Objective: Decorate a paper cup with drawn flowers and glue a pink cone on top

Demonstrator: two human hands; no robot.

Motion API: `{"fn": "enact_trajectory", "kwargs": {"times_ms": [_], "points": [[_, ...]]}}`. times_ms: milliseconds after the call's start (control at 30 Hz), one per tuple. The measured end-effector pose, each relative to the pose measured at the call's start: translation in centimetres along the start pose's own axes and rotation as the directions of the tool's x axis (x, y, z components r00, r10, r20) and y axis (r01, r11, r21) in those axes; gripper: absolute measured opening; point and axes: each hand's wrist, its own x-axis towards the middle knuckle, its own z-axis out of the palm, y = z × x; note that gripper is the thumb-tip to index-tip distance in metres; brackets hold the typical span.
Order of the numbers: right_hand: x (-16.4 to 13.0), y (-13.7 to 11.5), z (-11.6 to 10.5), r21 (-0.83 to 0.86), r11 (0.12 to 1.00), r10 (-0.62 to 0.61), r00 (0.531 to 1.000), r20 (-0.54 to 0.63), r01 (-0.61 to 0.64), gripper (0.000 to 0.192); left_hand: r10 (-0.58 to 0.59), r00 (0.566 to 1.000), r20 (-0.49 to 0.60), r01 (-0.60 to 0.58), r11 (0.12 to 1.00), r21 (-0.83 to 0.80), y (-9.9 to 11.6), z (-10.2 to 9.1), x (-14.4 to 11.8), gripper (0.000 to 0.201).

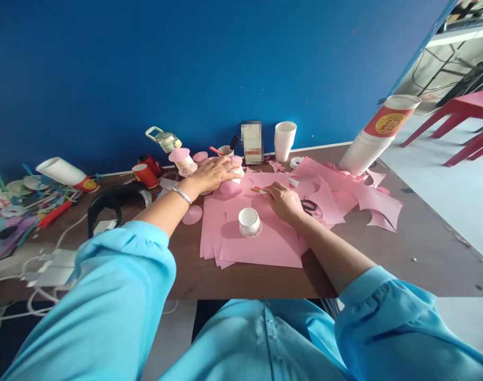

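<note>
The brown surface (404, 254) is carrying pink paper sheets (261, 243). On them a small paper cup (249, 221) is standing between the hands. The left hand (213, 173) is lying flat over another cup (237, 170); the right hand's (283, 201) grip is grasping a pencil (259, 190).

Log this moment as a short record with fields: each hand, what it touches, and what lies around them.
left hand: palm down on a small cup at the far edge of the pink paper
right hand: holds a pencil, tip on the pink sheets
between hands: white paper cup upright on the sheets
by right hand: scissors, partly hidden behind it
right side: cut pink scraps, leaning stack of cups
back edge: white cup stack, tape roll
surface: brown table
</note>
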Motion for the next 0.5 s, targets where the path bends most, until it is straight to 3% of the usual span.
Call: {"fn": "enact_trajectory", "kwargs": {"times_ms": [100, 133, 200, 333, 500], "points": [[0.1, 0.1, 0.0, 0.016, 1.000, 0.010, 1.000, 0.001, -0.010, 0.033, -0.121, 0.986, -0.118, 0.099, 0.979, -0.180, 1.3, -0.5, -1.4, 0.057], [0.1, 0.1, 0.1, 0.024, 1.000, 0.013, 1.000, 0.000, -0.013, 0.033, -0.243, 0.954, -0.173, 0.186, 0.938, -0.294, 2.0, -0.6, -2.0, 0.054], [0.2, 0.2, 0.2, 0.042, 0.999, 0.016, 1.000, -0.006, -0.016, 0.033, -0.536, 0.822, -0.193, 0.349, 0.740, -0.575, 3.9, -0.3, -3.3, 0.047], [0.2, 0.2, 0.4, 0.073, 0.997, 0.004, 1.000, -0.009, -0.003, 0.033, -0.678, 0.731, -0.075, 0.458, 0.569, -0.683, 7.1, 2.1, -4.6, 0.031], [0.1, 0.2, 0.4, 0.087, 0.996, -0.020, 1.000, -0.009, 0.021, 0.033, -0.811, 0.581, -0.078, 0.556, 0.464, -0.689, 7.3, 5.0, -3.9, 0.032]]}}
